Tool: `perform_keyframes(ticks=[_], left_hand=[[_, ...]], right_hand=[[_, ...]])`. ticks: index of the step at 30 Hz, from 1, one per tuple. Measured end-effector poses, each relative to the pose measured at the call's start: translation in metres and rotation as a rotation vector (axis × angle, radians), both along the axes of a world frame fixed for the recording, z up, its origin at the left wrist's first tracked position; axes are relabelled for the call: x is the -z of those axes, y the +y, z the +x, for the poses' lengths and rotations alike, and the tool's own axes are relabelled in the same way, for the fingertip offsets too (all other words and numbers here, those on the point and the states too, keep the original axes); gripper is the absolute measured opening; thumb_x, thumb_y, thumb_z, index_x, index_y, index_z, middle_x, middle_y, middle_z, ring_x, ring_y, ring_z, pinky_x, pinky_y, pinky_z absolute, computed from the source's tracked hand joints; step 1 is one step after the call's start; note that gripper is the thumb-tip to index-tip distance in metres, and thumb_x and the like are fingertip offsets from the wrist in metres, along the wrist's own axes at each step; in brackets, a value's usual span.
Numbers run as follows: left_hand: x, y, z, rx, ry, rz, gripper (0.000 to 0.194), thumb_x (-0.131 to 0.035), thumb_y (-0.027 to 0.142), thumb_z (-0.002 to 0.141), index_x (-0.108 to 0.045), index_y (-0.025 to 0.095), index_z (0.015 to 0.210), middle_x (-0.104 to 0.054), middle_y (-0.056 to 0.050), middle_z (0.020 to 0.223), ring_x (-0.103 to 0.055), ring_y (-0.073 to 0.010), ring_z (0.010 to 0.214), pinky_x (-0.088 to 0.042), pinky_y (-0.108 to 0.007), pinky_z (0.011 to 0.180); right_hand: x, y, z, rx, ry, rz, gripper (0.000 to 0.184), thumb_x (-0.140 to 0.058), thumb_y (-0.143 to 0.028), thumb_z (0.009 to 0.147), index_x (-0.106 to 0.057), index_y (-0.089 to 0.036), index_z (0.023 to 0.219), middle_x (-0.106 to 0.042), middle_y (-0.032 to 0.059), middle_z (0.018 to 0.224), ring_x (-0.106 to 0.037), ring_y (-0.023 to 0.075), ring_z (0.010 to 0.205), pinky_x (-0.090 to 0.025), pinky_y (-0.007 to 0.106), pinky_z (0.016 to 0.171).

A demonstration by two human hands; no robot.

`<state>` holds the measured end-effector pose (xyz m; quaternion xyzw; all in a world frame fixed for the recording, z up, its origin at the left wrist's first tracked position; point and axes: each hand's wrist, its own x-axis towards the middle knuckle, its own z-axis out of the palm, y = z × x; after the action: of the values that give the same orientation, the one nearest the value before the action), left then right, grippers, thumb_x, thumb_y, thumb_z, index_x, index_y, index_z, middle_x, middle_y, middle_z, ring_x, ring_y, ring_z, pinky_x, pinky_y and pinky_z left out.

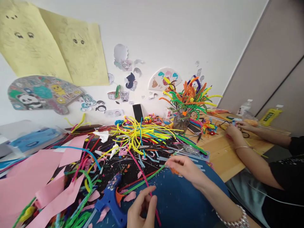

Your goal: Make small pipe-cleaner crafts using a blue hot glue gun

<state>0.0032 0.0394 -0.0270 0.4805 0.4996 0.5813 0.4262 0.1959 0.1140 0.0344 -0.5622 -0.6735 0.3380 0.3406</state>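
My left hand is at the bottom centre, its thumb and index finger curled round a long pink pipe cleaner that slants up toward the pile. To the right, my right hand pinches a small orange pipe-cleaner piece, mostly covered by the fingers. A green pipe cleaner runs from near that hand down to the left; whether they touch, I cannot tell. Left of my left hand lies a blue glue gun with an orange trigger. Ahead is a heap of yellow pipe cleaners, with scissors at its near edge.
Pink sheets and a blue tissue pack cover the left side. A vase of pipe-cleaner flowers stands at the back, near a phone. At right, another person's hands work over the wooden table, near bottles.
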Motion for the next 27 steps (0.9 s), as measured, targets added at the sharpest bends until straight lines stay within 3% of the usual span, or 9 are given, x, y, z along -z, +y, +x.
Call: perform_keyframes(ticks=[3, 6, 8, 11, 14, 16, 19, 22, 27], left_hand=[[-0.019, 0.002, 0.004, 0.034, -0.196, -0.016, 0.043, -0.073, 0.053, 0.073, -0.076, 0.019, 0.098, -0.070, -0.003, 0.073, -0.058, -0.0114, 0.051, -0.050, -0.021, 0.053], [-0.026, 0.003, 0.004, 0.023, -0.272, -0.029, 0.033, -0.080, 0.043, 0.069, -0.077, 0.020, 0.093, -0.074, -0.004, 0.074, -0.066, -0.0145, 0.059, -0.055, -0.023, 0.060], [-0.025, 0.002, 0.001, -0.012, -0.232, 0.020, 0.024, -0.081, 0.035, 0.070, -0.079, 0.021, 0.088, -0.074, -0.004, 0.072, -0.067, -0.0162, 0.061, -0.056, -0.023, 0.060], [-0.020, 0.001, -0.005, -0.068, -0.027, 0.242, 0.008, -0.076, 0.021, 0.075, -0.080, 0.023, 0.082, -0.076, -0.005, 0.078, -0.069, -0.0183, 0.069, -0.057, -0.025, 0.065], [-0.015, 0.000, -0.008, -0.125, 0.107, 0.444, 0.016, -0.074, 0.012, 0.075, -0.080, 0.025, 0.082, -0.076, -0.004, 0.081, -0.070, -0.0187, 0.073, -0.057, -0.025, 0.068], [-0.013, -0.001, -0.009, -0.155, 0.124, 0.485, 0.018, -0.074, 0.010, 0.074, -0.080, 0.025, 0.083, -0.077, -0.005, 0.083, -0.072, -0.0197, 0.075, -0.058, -0.027, 0.069], [-0.010, -0.003, -0.008, -0.165, 0.089, 0.506, 0.019, -0.075, 0.009, 0.073, -0.079, 0.025, 0.082, -0.078, -0.004, 0.083, -0.073, -0.0205, 0.076, -0.059, -0.028, 0.072], [-0.009, -0.004, -0.008, -0.178, 0.008, 0.488, 0.015, -0.076, 0.010, 0.072, -0.078, 0.023, 0.079, -0.079, -0.004, 0.078, -0.074, -0.0201, 0.072, -0.060, -0.028, 0.071], [-0.010, -0.004, -0.013, -0.135, -0.142, 0.317, 0.005, -0.080, 0.017, 0.069, -0.076, 0.020, 0.071, -0.078, -0.006, 0.074, -0.074, -0.0206, 0.070, -0.061, -0.026, 0.064]], right_hand=[[0.000, -0.021, -0.033, -0.204, 0.353, -0.238, 0.041, -0.068, -0.056, 0.076, -0.069, -0.014, 0.076, -0.061, 0.0003, 0.062, -0.051, 0.0098, 0.053, -0.035, 0.021, 0.048], [0.000, -0.027, -0.049, -0.290, 0.482, -0.366, 0.041, -0.072, -0.056, 0.074, -0.066, -0.015, 0.071, -0.054, -0.0033, 0.054, -0.044, 0.0070, 0.049, -0.032, 0.020, 0.046], [0.000, -0.027, -0.053, -0.303, 0.501, -0.404, 0.042, -0.073, -0.056, 0.072, -0.065, -0.014, 0.069, -0.052, -0.0045, 0.052, -0.041, 0.0062, 0.047, -0.029, 0.019, 0.043], [-0.001, -0.029, -0.055, -0.274, 0.553, -0.455, 0.042, -0.080, -0.053, 0.067, -0.062, -0.015, 0.068, -0.050, -0.0063, 0.050, -0.037, 0.0048, 0.045, -0.025, 0.017, 0.039], [-0.002, -0.033, -0.057, -0.241, 0.667, -0.492, 0.043, -0.086, -0.045, 0.060, -0.055, -0.017, 0.069, -0.049, -0.0096, 0.047, -0.032, 0.0025, 0.039, -0.021, 0.015, 0.035], [-0.002, -0.037, -0.059, -0.233, 0.723, -0.479, 0.045, -0.088, -0.042, 0.059, -0.051, -0.018, 0.069, -0.049, -0.0108, 0.046, -0.032, 0.0017, 0.035, -0.020, 0.014, 0.032], [-0.002, -0.042, -0.059, -0.247, 0.769, -0.441, 0.043, -0.088, -0.042, 0.060, -0.053, -0.017, 0.068, -0.052, -0.0099, 0.047, -0.036, 0.0019, 0.031, -0.026, 0.015, 0.030], [-0.006, -0.045, -0.054, -0.267, 0.774, -0.435, 0.039, -0.085, -0.045, 0.063, -0.065, -0.014, 0.074, -0.059, -0.0052, 0.056, -0.048, 0.0041, 0.038, -0.040, 0.017, 0.037], [-0.022, -0.045, -0.045, -0.335, 0.727, -0.517, 0.037, -0.083, -0.040, 0.068, -0.071, -0.013, 0.090, -0.069, 0.0000, 0.068, -0.061, 0.0084, 0.051, -0.052, 0.023, 0.053]])
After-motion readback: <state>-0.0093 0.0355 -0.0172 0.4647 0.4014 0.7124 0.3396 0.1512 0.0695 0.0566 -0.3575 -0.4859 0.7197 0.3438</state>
